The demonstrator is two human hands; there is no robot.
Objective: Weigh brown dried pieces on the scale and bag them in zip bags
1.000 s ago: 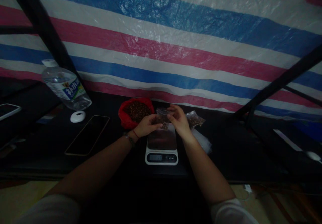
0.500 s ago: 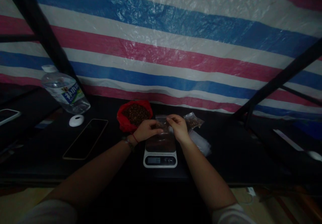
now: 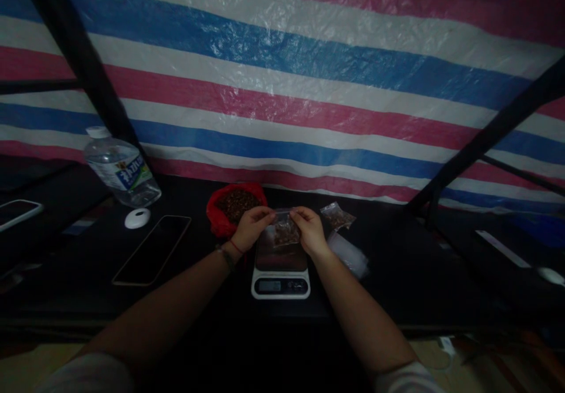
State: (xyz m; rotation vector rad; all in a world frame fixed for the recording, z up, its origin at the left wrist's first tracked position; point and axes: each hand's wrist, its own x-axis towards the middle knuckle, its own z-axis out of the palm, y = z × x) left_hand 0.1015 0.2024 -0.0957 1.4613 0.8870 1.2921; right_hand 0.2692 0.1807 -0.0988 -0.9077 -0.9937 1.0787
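Observation:
A small clear plastic bag point(image 3: 285, 232) with brown bits inside hangs above the plate of a white kitchen scale point(image 3: 281, 269). My left hand point(image 3: 249, 226) pinches its top left corner and my right hand point(image 3: 310, 230) pinches its top right corner. Just left of my left hand sits a red bag point(image 3: 233, 206), open at the top and full of the same brown bits. To the right of my right hand lie a filled small bag point(image 3: 336, 216) and a pile of empty clear bags point(image 3: 349, 253).
A black tabletop point(image 3: 397, 263) carries a phone point(image 3: 152, 249), a white round thing point(image 3: 137, 218) and a water bottle point(image 3: 121, 168) on the left. Another phone point(image 3: 17, 212) lies at the far left. A striped tarp point(image 3: 309, 87) and black frame bars point(image 3: 485, 140) stand behind.
Both hands have shifted to the bag's top corners, and the bag now hangs stretched between them over the scale. The camera has tilted slightly.

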